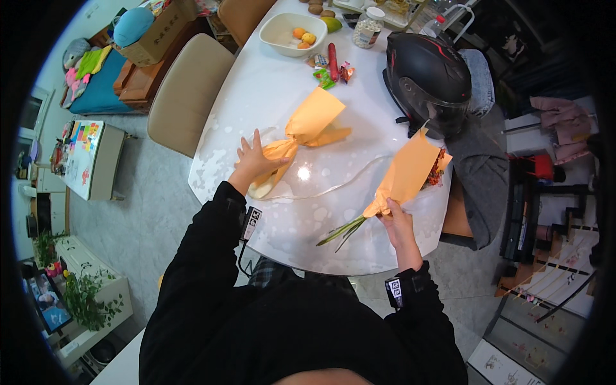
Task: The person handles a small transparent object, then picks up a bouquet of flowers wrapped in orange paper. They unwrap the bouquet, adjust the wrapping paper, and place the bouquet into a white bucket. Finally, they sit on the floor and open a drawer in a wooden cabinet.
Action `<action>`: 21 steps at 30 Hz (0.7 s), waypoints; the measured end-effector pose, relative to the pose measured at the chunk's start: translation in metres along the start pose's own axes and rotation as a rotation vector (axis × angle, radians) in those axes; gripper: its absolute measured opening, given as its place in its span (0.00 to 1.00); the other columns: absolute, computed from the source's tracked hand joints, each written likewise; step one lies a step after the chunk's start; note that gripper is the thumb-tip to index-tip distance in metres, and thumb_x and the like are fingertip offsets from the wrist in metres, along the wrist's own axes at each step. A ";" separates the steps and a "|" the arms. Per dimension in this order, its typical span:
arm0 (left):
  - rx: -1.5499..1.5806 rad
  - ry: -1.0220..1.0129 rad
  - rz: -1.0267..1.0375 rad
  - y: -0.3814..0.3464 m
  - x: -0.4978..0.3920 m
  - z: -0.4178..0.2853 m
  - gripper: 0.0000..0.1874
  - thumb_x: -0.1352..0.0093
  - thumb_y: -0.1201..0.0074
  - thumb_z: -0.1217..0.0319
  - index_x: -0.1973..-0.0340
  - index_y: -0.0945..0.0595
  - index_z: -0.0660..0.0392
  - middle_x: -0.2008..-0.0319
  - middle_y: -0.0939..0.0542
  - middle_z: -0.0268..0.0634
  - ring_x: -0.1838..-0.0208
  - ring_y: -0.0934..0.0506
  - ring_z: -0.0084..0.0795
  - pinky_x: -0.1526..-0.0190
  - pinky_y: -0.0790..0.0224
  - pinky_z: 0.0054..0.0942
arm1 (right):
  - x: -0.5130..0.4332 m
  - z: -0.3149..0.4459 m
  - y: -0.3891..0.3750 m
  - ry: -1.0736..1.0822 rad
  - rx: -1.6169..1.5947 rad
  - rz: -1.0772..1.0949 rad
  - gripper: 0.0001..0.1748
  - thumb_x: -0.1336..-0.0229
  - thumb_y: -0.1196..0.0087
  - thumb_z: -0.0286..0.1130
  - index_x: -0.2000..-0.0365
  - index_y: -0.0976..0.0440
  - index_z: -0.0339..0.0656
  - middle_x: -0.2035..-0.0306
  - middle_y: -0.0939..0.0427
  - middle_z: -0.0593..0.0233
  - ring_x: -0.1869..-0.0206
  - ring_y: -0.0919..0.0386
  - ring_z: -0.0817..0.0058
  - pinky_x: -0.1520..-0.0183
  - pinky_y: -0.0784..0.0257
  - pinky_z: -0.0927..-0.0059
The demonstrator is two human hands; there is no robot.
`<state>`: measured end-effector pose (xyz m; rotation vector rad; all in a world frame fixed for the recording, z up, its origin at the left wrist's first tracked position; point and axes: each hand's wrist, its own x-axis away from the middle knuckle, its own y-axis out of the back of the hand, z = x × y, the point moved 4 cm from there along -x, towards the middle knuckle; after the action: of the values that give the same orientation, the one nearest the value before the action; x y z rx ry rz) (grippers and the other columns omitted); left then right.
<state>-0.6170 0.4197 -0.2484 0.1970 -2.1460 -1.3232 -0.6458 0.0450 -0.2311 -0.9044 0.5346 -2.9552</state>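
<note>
My right hand grips a small bouquet by the gathered neck of its orange paper wrap. Red-orange flowers show at the wrap's far right side, and green stems stick out toward the lower left. My left hand has its fingers spread over a second piece of orange wrapping paper, pinched in at the middle and lying on the white table. Beside that paper's lower end is a pale roundish thing, partly hidden. A thin pale ribbon curves from there toward the bouquet.
A black motorcycle helmet stands at the table's right. Farther back are a white bowl with orange fruit, a red sausage-like stick, wrapped snacks and a lidded jar. A beige chair borders the left edge.
</note>
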 end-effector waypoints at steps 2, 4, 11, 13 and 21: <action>0.019 0.017 0.024 -0.011 -0.007 0.008 0.57 0.51 0.35 0.49 0.35 0.52 0.53 0.39 0.46 0.60 0.37 0.46 0.62 0.45 0.45 0.55 | 0.004 -0.005 0.007 -0.023 -0.010 -0.040 0.21 0.44 0.48 0.29 0.50 0.37 0.41 0.52 0.29 0.64 0.51 0.28 0.69 0.48 0.33 0.58; -0.010 -0.017 -0.062 -0.019 -0.006 0.016 0.56 0.50 0.35 0.51 0.35 0.53 0.53 0.41 0.42 0.61 0.40 0.41 0.61 0.47 0.40 0.52 | 0.008 -0.009 0.012 -0.036 0.007 -0.051 0.21 0.44 0.48 0.29 0.50 0.37 0.40 0.52 0.28 0.63 0.51 0.28 0.69 0.48 0.33 0.58; 0.207 -0.034 -0.067 -0.018 -0.014 0.031 0.20 0.44 0.43 0.66 0.59 0.25 0.60 0.67 0.21 0.53 0.60 0.22 0.49 0.59 0.30 0.39 | 0.012 -0.018 0.015 -0.051 0.005 -0.038 0.21 0.45 0.46 0.30 0.51 0.35 0.41 0.53 0.28 0.64 0.51 0.28 0.70 0.48 0.32 0.58; 0.339 -0.079 -0.106 -0.017 0.001 0.025 0.13 0.43 0.45 0.66 0.69 0.24 0.62 0.69 0.21 0.53 0.62 0.23 0.52 0.61 0.30 0.42 | 0.011 -0.022 0.007 -0.078 0.023 0.001 0.21 0.45 0.45 0.30 0.51 0.35 0.40 0.53 0.28 0.64 0.51 0.28 0.70 0.48 0.32 0.58; 0.497 -0.368 0.037 -0.049 0.100 -0.066 0.22 0.40 0.48 0.67 0.50 0.33 0.56 0.62 0.22 0.49 0.60 0.25 0.54 0.62 0.32 0.46 | 0.008 -0.048 -0.061 -0.168 -0.015 0.139 0.22 0.45 0.45 0.33 0.50 0.36 0.40 0.52 0.29 0.64 0.48 0.31 0.71 0.45 0.35 0.55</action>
<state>-0.6696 0.3031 -0.2278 0.1146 -2.7540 -0.8276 -0.6730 0.1174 -0.2443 -1.0580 0.5870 -2.7249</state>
